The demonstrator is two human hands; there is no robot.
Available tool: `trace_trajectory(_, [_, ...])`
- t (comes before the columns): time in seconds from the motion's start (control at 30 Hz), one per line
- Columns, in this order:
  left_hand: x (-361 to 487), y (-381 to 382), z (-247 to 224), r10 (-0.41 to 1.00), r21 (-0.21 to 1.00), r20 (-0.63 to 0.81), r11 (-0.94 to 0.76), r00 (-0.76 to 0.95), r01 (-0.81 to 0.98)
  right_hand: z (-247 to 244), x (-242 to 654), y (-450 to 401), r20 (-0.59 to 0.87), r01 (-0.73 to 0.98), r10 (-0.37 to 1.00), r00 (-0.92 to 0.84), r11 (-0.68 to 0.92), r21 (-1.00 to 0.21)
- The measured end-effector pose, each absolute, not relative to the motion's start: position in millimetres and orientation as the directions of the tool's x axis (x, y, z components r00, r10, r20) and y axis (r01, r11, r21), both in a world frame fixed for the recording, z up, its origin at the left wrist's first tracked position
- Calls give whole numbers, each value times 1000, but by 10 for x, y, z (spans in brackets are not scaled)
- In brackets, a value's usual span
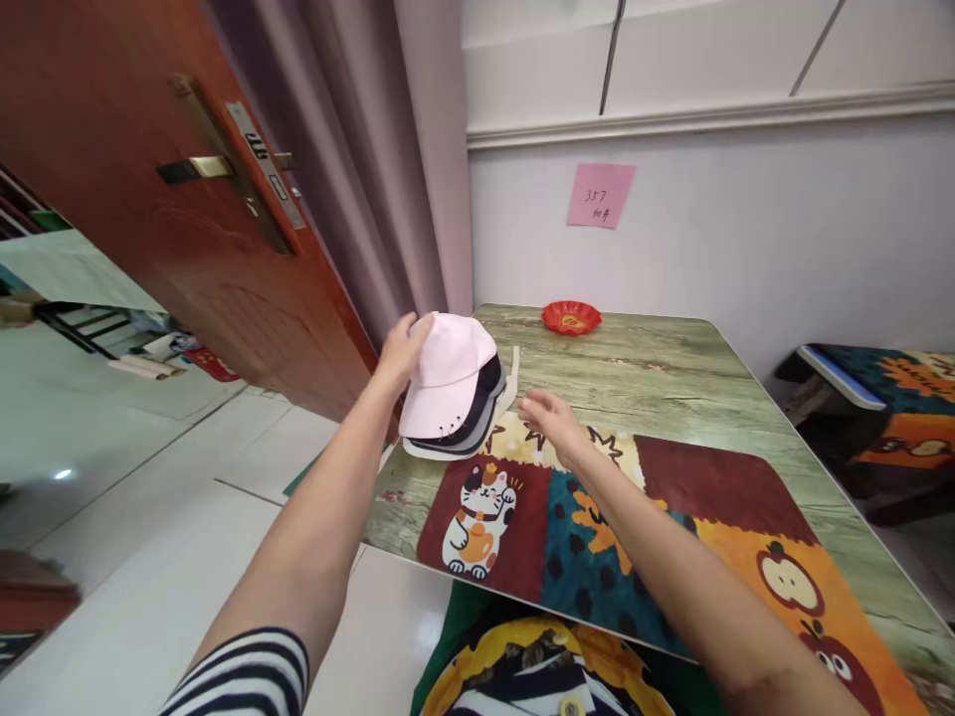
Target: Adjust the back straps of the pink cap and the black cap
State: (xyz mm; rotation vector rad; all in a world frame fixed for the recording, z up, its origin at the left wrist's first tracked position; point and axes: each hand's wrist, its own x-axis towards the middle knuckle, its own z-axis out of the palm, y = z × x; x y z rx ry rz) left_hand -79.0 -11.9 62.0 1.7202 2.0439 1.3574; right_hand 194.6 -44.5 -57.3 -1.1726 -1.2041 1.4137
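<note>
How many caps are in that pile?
4 visible, stacked on the table, the left hand touching them: a pink cap on top, then a black cap, a grey cap and a pale cap. More may be hidden.

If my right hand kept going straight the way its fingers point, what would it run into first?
Probably the pale strap sticking out beside the stack of caps; your right hand points that way, though depth is hard to judge.
</note>
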Motion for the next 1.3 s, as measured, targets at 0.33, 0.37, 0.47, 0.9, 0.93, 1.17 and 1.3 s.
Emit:
trace_trajectory(0.33, [-129,-314,332,906,354,378,50,-192,934,-1312,2516,-782,95,117,995,32,91,-989])
trace_trajectory(0.37, [-44,-352,297,904,309,390,49,-173,950,-1311,2516,-797,109,138,994,21,105,-985])
trace_trajectory(0.47, [88,-410,147,912,238,371,89,-175,967,-1308,2510,-824,130,152,992,-6,129,-980])
trace_trajectory(0.9, [60,-252,141,944,280,235,164,-233,946,-1227,2535,-826,103,55,995,3,102,-993])
trace_trajectory(0.93, [79,-277,173,939,274,251,165,-236,948,-1233,2538,-822,87,30,996,22,87,-996])
trace_trajectory(1.17, [188,-321,117,899,289,301,231,-317,929,-1204,2543,-807,61,-6,997,37,62,-998])
trace_trajectory(1.3, [175,-268,50,908,286,275,236,-316,929,-1168,2548,-809,71,0,997,30,71,-997])
